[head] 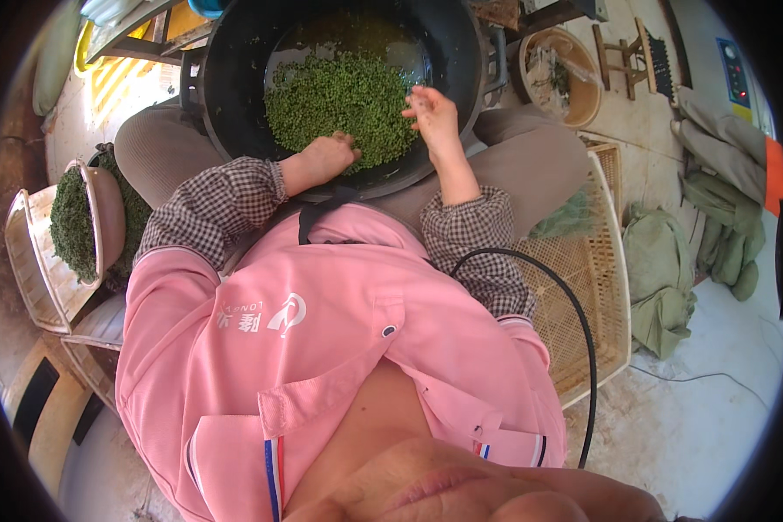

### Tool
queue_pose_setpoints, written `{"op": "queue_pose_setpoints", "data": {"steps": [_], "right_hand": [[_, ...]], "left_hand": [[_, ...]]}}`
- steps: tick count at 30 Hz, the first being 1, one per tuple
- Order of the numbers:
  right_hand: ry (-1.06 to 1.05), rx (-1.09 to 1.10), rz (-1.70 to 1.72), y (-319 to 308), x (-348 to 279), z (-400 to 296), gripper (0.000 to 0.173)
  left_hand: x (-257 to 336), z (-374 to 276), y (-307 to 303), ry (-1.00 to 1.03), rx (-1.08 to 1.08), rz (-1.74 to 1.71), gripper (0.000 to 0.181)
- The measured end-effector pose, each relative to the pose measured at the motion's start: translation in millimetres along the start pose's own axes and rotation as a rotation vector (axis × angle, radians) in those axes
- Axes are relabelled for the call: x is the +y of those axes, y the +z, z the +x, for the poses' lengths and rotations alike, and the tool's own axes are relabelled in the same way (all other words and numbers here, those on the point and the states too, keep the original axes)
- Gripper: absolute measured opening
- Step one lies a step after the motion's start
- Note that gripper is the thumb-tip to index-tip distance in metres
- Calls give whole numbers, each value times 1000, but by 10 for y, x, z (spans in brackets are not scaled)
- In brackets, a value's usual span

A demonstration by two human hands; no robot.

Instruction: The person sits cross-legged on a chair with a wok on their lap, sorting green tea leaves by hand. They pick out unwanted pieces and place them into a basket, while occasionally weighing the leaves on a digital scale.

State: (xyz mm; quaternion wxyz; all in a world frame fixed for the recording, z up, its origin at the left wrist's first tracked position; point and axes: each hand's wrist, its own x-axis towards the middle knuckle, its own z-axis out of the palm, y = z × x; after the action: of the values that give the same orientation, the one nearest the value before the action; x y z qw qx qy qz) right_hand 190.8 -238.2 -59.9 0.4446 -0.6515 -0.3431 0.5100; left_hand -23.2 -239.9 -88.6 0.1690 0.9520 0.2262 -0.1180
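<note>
A large black two-handled pan [238,85] stands between the person's knees, with small round green berries [339,98], like green peppercorns, heaped in shallow liquid. My left hand [323,158] rests at the near left edge of the heap, palm down, its curled fingertips partly hidden. Above the heap's right side, my right hand [434,117] is raised with bent, parted fingers and nothing plain to see between them. Both forearms wear checked sleeve covers.
At left, a pale basin [109,218] of green sprigs or berries sits by a white basket [42,261]. A woven plastic basket [610,293] stands at right, near green cloth bags [659,274]. A tan tub [584,98] holds scraps beyond the right knee. A black cable [584,326] crosses the right side.
</note>
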Motion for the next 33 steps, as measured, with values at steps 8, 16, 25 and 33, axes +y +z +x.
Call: {"op": "queue_pose_setpoints", "data": {"steps": [8,16,25,33], "right_hand": [[10,-116,-95,67,-51,-109,27],[14,-356,119,320,-478,-50,43],[-750,-40,-451,78,-1908,895,28],[-1102,-185,-710,397,-2370,2241,25]], "left_hand": [[-176,-40,-506,-95,177,-508,16],[-446,-52,-1580,-317,347,-1040,20],[-1020,408,-2773,-374,981,-990,17],[-1054,788,-2440,-291,1215,-178,40]]}}
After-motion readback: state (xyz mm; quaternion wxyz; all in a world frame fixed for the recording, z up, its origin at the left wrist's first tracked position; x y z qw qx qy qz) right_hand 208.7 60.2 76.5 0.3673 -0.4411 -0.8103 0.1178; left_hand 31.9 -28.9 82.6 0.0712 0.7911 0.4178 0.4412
